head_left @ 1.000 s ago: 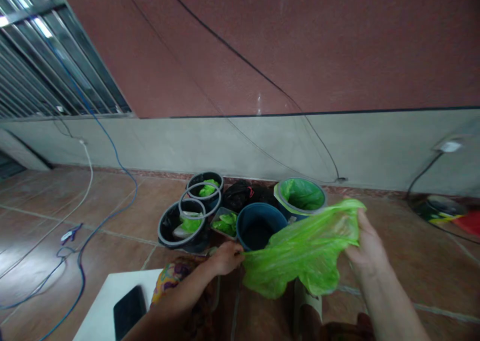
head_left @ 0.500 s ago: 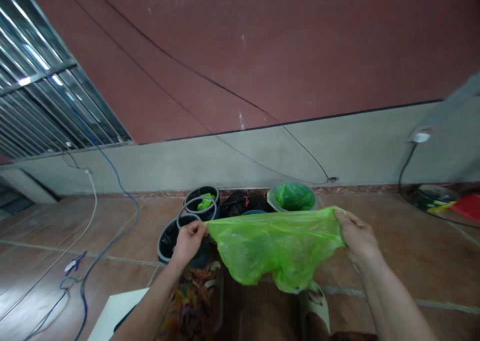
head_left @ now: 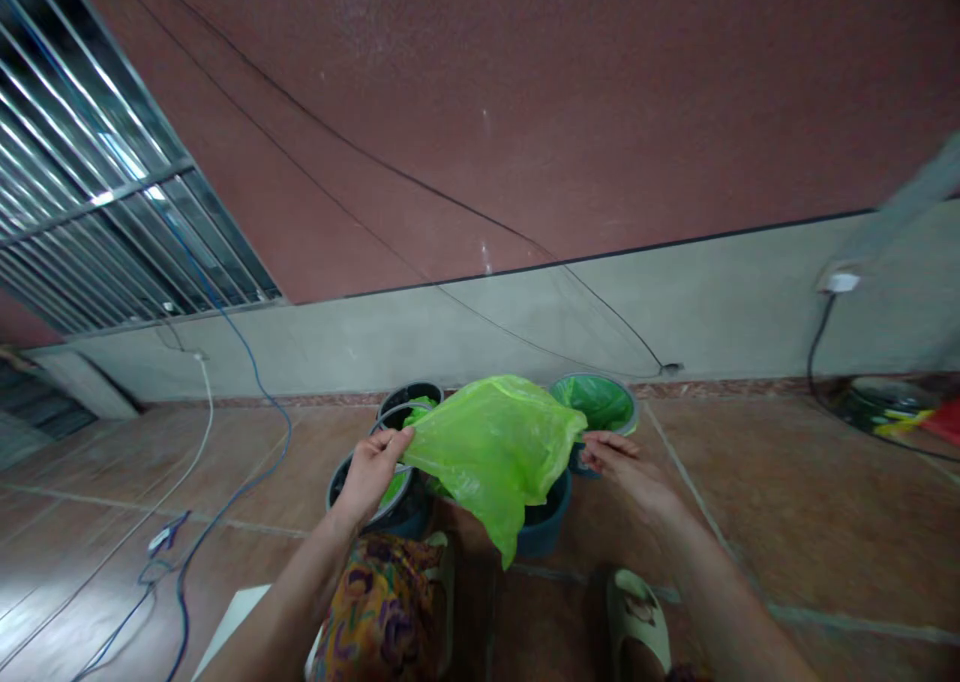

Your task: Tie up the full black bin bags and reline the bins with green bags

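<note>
A bright green plastic bag is spread in the air between my two hands, its lower edge hanging to a point. My left hand pinches its left corner. My right hand is closed at the right edge of the bag. Beneath it stands a blue bin, mostly covered by the bag. Behind my right hand is a bin lined with green plastic. Two dark bins stand to the left, one by the wall and one nearer, with grey rings on them.
Blue and white cables run over the tiled floor on the left. A white sheet lies near my left forearm. My sandals are below. A black cable and a red item are at the far right.
The bag was stretched wide and taut with a bulging lower part; now my hands are closer together and it billows up flatter. My right hand moved left. More of the blue bin shows.
</note>
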A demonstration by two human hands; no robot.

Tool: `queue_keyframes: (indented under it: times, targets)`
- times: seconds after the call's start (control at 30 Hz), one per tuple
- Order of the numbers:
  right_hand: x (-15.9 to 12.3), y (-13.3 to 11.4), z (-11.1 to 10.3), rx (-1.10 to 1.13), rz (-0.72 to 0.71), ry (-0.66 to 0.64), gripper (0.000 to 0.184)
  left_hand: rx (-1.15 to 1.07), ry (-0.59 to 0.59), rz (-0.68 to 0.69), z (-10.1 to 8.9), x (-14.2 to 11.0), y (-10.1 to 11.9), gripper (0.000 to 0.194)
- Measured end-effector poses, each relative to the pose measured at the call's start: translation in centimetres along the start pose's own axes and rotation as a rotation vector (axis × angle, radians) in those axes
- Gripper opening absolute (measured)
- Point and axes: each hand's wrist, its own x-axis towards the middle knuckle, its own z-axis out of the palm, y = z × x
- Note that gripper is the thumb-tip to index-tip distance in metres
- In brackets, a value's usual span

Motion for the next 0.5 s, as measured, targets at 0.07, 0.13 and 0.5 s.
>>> queue_keyframes:
  times: [0.07, 0.13, 0.5]
  targets:
    - [0.5, -0.2, -0.2, 0.118, -0.027, 0.079, 0.038, -0.156, -0.015, -0.070, 0.0, -0.6, 0.6, 0.030]
    - [0.8, -0.2, -0.2, 0.157, -0.004, 0.138, 0.039, -0.323, -0.034, -0.148, 0.3, -1.1, 1.7, 0.023]
    - [-1.7, 1.0, 2.7, -0.499, -0.259, -0.148, 0.084, -0.691, 0.198, -0.326, 1.9, -1.7, 4.7, 0.013]
